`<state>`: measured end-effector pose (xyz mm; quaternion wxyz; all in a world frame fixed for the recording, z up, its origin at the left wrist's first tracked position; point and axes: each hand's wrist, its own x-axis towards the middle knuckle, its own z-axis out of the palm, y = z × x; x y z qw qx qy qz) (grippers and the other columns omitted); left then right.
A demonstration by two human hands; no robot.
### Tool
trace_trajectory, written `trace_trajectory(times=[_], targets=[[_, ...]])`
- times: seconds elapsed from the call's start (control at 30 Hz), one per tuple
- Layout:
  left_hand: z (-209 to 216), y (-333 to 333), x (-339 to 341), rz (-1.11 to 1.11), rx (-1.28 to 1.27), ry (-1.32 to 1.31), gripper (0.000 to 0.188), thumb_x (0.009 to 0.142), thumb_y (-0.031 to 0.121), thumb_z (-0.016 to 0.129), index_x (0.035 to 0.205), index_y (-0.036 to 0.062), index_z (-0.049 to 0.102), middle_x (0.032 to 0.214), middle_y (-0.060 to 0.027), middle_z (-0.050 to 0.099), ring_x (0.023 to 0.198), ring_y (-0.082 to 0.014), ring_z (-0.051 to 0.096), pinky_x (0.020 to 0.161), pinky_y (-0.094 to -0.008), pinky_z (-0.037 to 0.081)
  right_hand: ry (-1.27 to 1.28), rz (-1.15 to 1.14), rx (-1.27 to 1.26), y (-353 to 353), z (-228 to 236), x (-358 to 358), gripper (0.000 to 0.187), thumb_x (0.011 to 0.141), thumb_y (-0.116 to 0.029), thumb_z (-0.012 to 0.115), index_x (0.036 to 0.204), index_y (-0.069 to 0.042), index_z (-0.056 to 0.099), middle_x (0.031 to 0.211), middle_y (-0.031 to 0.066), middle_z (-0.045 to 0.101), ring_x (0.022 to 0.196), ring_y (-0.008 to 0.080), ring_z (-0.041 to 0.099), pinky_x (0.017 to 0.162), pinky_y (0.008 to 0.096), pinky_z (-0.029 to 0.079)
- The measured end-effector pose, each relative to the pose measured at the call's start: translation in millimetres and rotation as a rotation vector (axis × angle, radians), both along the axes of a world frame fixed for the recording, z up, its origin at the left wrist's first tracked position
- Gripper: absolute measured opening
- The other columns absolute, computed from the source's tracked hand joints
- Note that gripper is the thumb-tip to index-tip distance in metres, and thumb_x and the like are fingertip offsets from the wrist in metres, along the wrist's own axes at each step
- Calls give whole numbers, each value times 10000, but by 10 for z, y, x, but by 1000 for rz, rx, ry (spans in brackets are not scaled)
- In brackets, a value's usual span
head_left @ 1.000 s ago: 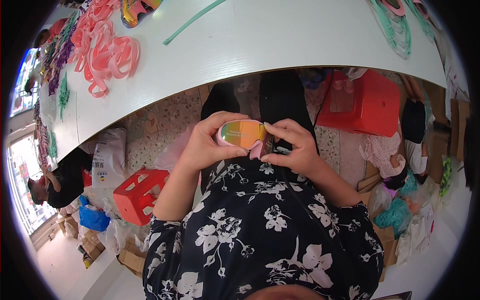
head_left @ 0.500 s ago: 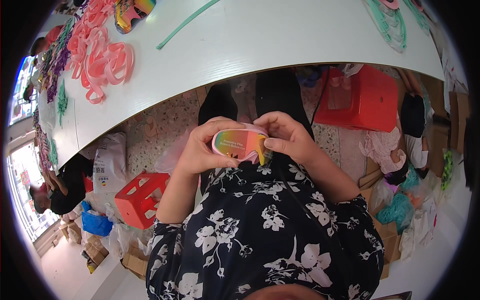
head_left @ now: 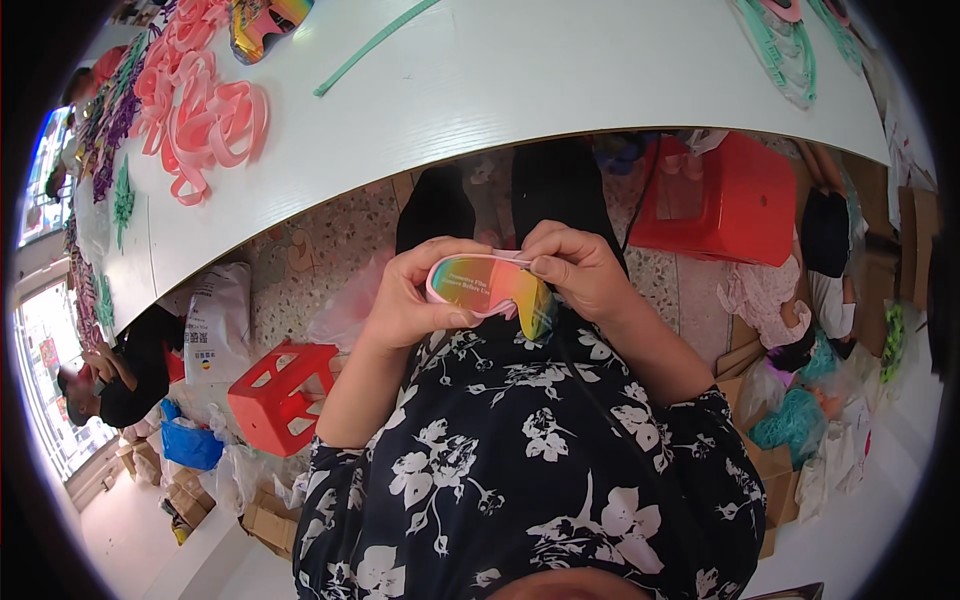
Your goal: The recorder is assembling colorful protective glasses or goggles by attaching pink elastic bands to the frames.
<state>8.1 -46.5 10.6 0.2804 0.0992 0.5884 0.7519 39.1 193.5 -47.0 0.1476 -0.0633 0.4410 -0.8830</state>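
Note:
In front of my torso, below the table edge, I hold a pair of shield-style sunglasses with a pale pink frame (head_left: pixel 433 284) and a mirrored rainbow lens (head_left: pixel 470 285). My left hand (head_left: pixel 405 300) is closed round one end, thumb below and fingers along the top rim. My right hand (head_left: pixel 575 268) pinches the upper rim near the other end, its thumb by the lens. There the yellow end of the lens (head_left: pixel 537 310) sticks out below my right thumb, with no pink rim visible around its lower edge. My right fingertips partly hide the frame.
On the white table (head_left: pixel 480 90) lie coiled pink straps (head_left: pixel 215 125), a green strip (head_left: pixel 375 48), another rainbow lens piece (head_left: pixel 265 25) and green-framed pieces (head_left: pixel 780 55). Red stools stand on the floor, left (head_left: pixel 285 395) and right (head_left: pixel 725 200). Other people sit at both sides.
My right hand has shifted slightly left along the upper rim, its fingers now drawn in closer. More of the lens's yellow end shows below its thumb. My left hand keeps its hold.

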Motion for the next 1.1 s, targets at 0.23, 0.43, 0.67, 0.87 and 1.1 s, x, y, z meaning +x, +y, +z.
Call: trace_trajectory(times=[0.23, 0.43, 0.67, 0.87, 1.1], targets=[[55, -12, 49, 28, 126, -290, 645, 678, 109, 908, 1250, -40, 649, 1190, -99, 679, 1082, -159, 647, 959, -304, 497, 216, -32, 218, 94, 124, -55, 135, 933, -7, 679, 1052, -8, 741, 973, 54, 645, 891, 118, 620, 778, 244, 487], [72, 31, 18, 33, -18, 1, 637, 701, 102, 901, 1264, -39, 639, 1214, -104, 672, 1099, -166, 645, 965, -307, 494, 317, -108, 489, 97, 273, -41, 178, 912, -33, 711, 1086, -30, 748, 1039, 79, 644, 918, 132, 622, 792, 255, 495], [38, 43, 59, 108, -43, -5, 665, 704, 95, 904, 1287, -41, 616, 1219, -99, 659, 1108, -175, 647, 978, -322, 507, 524, -208, 731, 40, 324, 32, 477, 808, -190, 827, 1247, -68, 686, 1170, 106, 594, 1030, 218, 611, 866, 322, 504], [39, 21, 27, 102, -47, 12, 668, 700, 103, 908, 1284, -42, 616, 1204, -94, 655, 1096, -173, 651, 965, -314, 512, 516, -52, 676, 57, 335, 9, 712, 739, -260, 872, 1368, -77, 594, 1170, 122, 567, 1042, 257, 609, 881, 349, 507], [17, 7, 17, 116, -49, 28, 660, 695, 99, 905, 1274, -41, 624, 1194, -92, 648, 1085, -168, 651, 945, -301, 510, 631, -158, 720, 29, 331, 10, 683, 744, -230, 875, 1352, -51, 620, 1119, 128, 601, 971, 247, 635, 822, 330, 531]])
